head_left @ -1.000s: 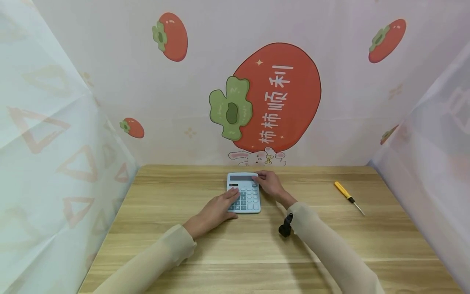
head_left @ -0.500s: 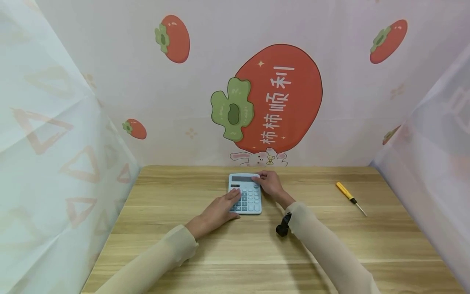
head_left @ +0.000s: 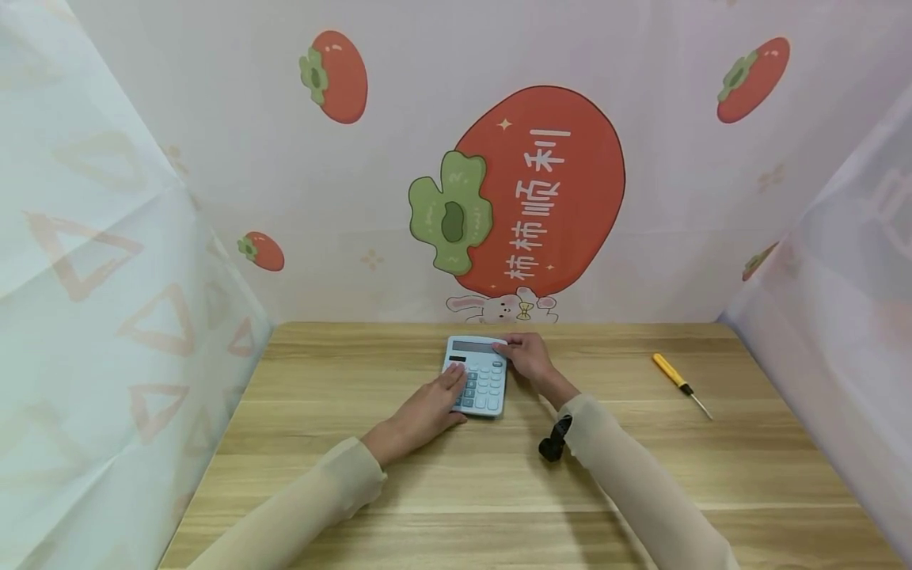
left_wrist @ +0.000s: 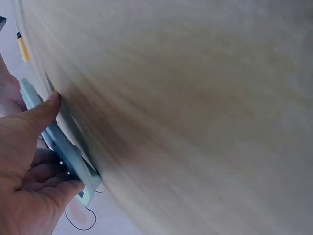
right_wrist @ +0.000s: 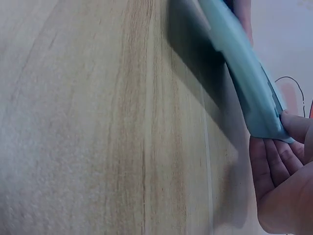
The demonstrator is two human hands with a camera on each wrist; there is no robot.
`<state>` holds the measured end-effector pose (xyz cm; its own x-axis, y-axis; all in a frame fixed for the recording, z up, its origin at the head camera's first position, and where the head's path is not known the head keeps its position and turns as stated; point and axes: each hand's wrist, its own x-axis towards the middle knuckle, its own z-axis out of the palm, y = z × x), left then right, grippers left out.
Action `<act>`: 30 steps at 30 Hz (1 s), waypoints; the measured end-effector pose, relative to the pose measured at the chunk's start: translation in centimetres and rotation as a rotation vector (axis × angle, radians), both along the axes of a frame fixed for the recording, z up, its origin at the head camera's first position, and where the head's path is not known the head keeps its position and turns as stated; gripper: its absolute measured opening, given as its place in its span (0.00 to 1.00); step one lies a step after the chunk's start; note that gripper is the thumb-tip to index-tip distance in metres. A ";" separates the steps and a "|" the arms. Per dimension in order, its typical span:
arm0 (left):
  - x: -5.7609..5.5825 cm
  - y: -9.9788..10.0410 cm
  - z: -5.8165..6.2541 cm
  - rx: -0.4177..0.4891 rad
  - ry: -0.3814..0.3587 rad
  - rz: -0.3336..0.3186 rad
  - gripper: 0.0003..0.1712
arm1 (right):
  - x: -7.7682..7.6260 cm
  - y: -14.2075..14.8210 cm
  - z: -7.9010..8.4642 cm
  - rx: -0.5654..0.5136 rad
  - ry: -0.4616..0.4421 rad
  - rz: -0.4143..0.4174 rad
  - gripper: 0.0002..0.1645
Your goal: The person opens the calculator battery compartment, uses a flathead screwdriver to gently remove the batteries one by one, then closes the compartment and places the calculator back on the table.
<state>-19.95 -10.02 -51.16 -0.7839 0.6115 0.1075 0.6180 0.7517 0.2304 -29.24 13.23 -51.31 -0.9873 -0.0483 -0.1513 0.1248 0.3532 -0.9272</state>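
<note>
A pale blue calculator [head_left: 479,376] sits near the table's back edge, screen side away from me. It is raised at a slant, with a dark shadow below it in the right wrist view. My right hand [head_left: 530,360] pinches its far right corner, thumb on the face by the screen and fingers [right_wrist: 276,159] beneath. My left hand [head_left: 427,408] holds the left side, fingers over the left keys and thumb [left_wrist: 46,108] at the near edge. The left fingers hide part of the keypad.
A screwdriver [head_left: 670,370] with a yellow handle lies on the wooden table [head_left: 456,491] to the right. Behind stands a backdrop [head_left: 321,190] printed with persimmons, and white sheets [head_left: 100,317] flank both sides.
The calculator has turned a little clockwise and tilted, its far end shifting slightly right. Both hands keep their places on it. The screwdriver lies still.
</note>
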 end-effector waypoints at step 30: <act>-0.2 0.6 1.7 -0.068 0.267 0.035 0.30 | 0.6 0.4 2.9 -0.144 0.013 -0.039 0.19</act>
